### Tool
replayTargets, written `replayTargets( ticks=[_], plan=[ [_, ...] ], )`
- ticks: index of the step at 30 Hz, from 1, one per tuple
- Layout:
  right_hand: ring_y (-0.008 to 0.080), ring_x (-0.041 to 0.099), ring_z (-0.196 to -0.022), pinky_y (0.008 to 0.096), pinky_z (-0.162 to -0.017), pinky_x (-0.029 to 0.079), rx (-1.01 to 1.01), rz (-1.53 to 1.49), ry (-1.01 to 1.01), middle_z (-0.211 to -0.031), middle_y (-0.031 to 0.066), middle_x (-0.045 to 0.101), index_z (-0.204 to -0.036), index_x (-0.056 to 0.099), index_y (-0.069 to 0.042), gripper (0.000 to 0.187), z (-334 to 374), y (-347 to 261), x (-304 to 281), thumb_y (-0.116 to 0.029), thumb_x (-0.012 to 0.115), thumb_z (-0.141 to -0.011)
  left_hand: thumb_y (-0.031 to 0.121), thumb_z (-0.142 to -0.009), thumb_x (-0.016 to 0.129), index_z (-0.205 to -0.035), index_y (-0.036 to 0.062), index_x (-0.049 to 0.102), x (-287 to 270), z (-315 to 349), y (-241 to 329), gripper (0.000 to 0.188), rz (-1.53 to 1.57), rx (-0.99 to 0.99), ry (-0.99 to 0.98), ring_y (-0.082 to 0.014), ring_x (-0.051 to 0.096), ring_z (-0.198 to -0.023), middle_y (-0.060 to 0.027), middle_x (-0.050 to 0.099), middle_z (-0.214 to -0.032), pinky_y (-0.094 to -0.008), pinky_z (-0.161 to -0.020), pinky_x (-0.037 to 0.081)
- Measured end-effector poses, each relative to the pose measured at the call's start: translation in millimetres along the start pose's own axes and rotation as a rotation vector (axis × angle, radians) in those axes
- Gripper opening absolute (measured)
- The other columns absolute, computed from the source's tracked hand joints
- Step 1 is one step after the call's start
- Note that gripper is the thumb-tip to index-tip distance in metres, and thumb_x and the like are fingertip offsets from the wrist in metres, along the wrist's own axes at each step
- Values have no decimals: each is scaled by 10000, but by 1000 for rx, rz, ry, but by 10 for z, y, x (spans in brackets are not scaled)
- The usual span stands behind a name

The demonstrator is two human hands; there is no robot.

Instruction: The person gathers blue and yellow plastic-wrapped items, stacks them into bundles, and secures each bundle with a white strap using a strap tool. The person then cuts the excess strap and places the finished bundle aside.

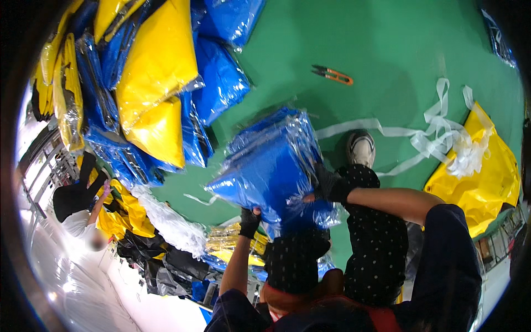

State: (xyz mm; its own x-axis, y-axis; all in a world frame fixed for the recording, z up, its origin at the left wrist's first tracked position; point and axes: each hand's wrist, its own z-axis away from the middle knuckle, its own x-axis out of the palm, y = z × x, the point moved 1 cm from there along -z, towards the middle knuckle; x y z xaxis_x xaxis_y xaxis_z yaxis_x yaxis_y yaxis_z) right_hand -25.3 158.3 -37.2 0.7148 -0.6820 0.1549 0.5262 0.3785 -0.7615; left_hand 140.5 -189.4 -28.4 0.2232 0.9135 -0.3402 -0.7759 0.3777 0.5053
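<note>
In the head view, the left hand point(250, 222), in a dark glove with bare fingertips, grips the near edge of a stack of blue packages point(260, 174) in clear plastic wrap, while the right hand point(330, 185), also gloved, is closed on its right side. The stack is in front of the person's knees, above the green floor point(285, 69); its underside is hidden. Beyond it lie orange-handled snips point(340, 77). To the left rises a heap of yellow and blue packages point(160, 69); to the right, tangled white ribbon point(431, 145) lies partly over a yellow bundle point(475, 205). A co-worker point(77, 213) is at far left, near yellow material point(133, 213).
</note>
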Motion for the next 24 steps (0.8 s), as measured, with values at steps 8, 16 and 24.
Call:
replayTargets(
  ticks=[8, 16, 24],
  plan=[
    [419, 153, -1278, 461, -1037, 179, -6, 167, 29, -1385, 284, 94, -1348, -22, 47, 1248, -65, -52, -199, -666, 644, -570, 398, -828, 509, -1346, -16, 151, -445, -71, 1147, 753, -175, 459, 607, -308, 321, -1224, -207, 301, -1338, -410, -1010, 246],
    [440, 179, -1259, 441, -1014, 236, 144, 105, 386, -1377, 292, 79, -1345, 33, 51, 1203, -746, -490, -172, -731, 552, -593, 429, -796, 487, -1200, 41, 463, 463, -1130, 2802, 560, -977, 761, 248, -348, 473, -1047, -184, 480, -1176, -462, -867, 374],
    [411, 281, -1216, 424, -996, 270, 292, 442, 299, -1322, 298, 247, -1294, 249, 46, 1039, -1006, -478, -348, -727, 492, -646, 431, -749, 507, -1070, 48, 555, 517, -1681, 2471, 502, -803, 901, 273, -297, 546, -805, -130, 572, -930, -410, -698, 443]
  ],
)
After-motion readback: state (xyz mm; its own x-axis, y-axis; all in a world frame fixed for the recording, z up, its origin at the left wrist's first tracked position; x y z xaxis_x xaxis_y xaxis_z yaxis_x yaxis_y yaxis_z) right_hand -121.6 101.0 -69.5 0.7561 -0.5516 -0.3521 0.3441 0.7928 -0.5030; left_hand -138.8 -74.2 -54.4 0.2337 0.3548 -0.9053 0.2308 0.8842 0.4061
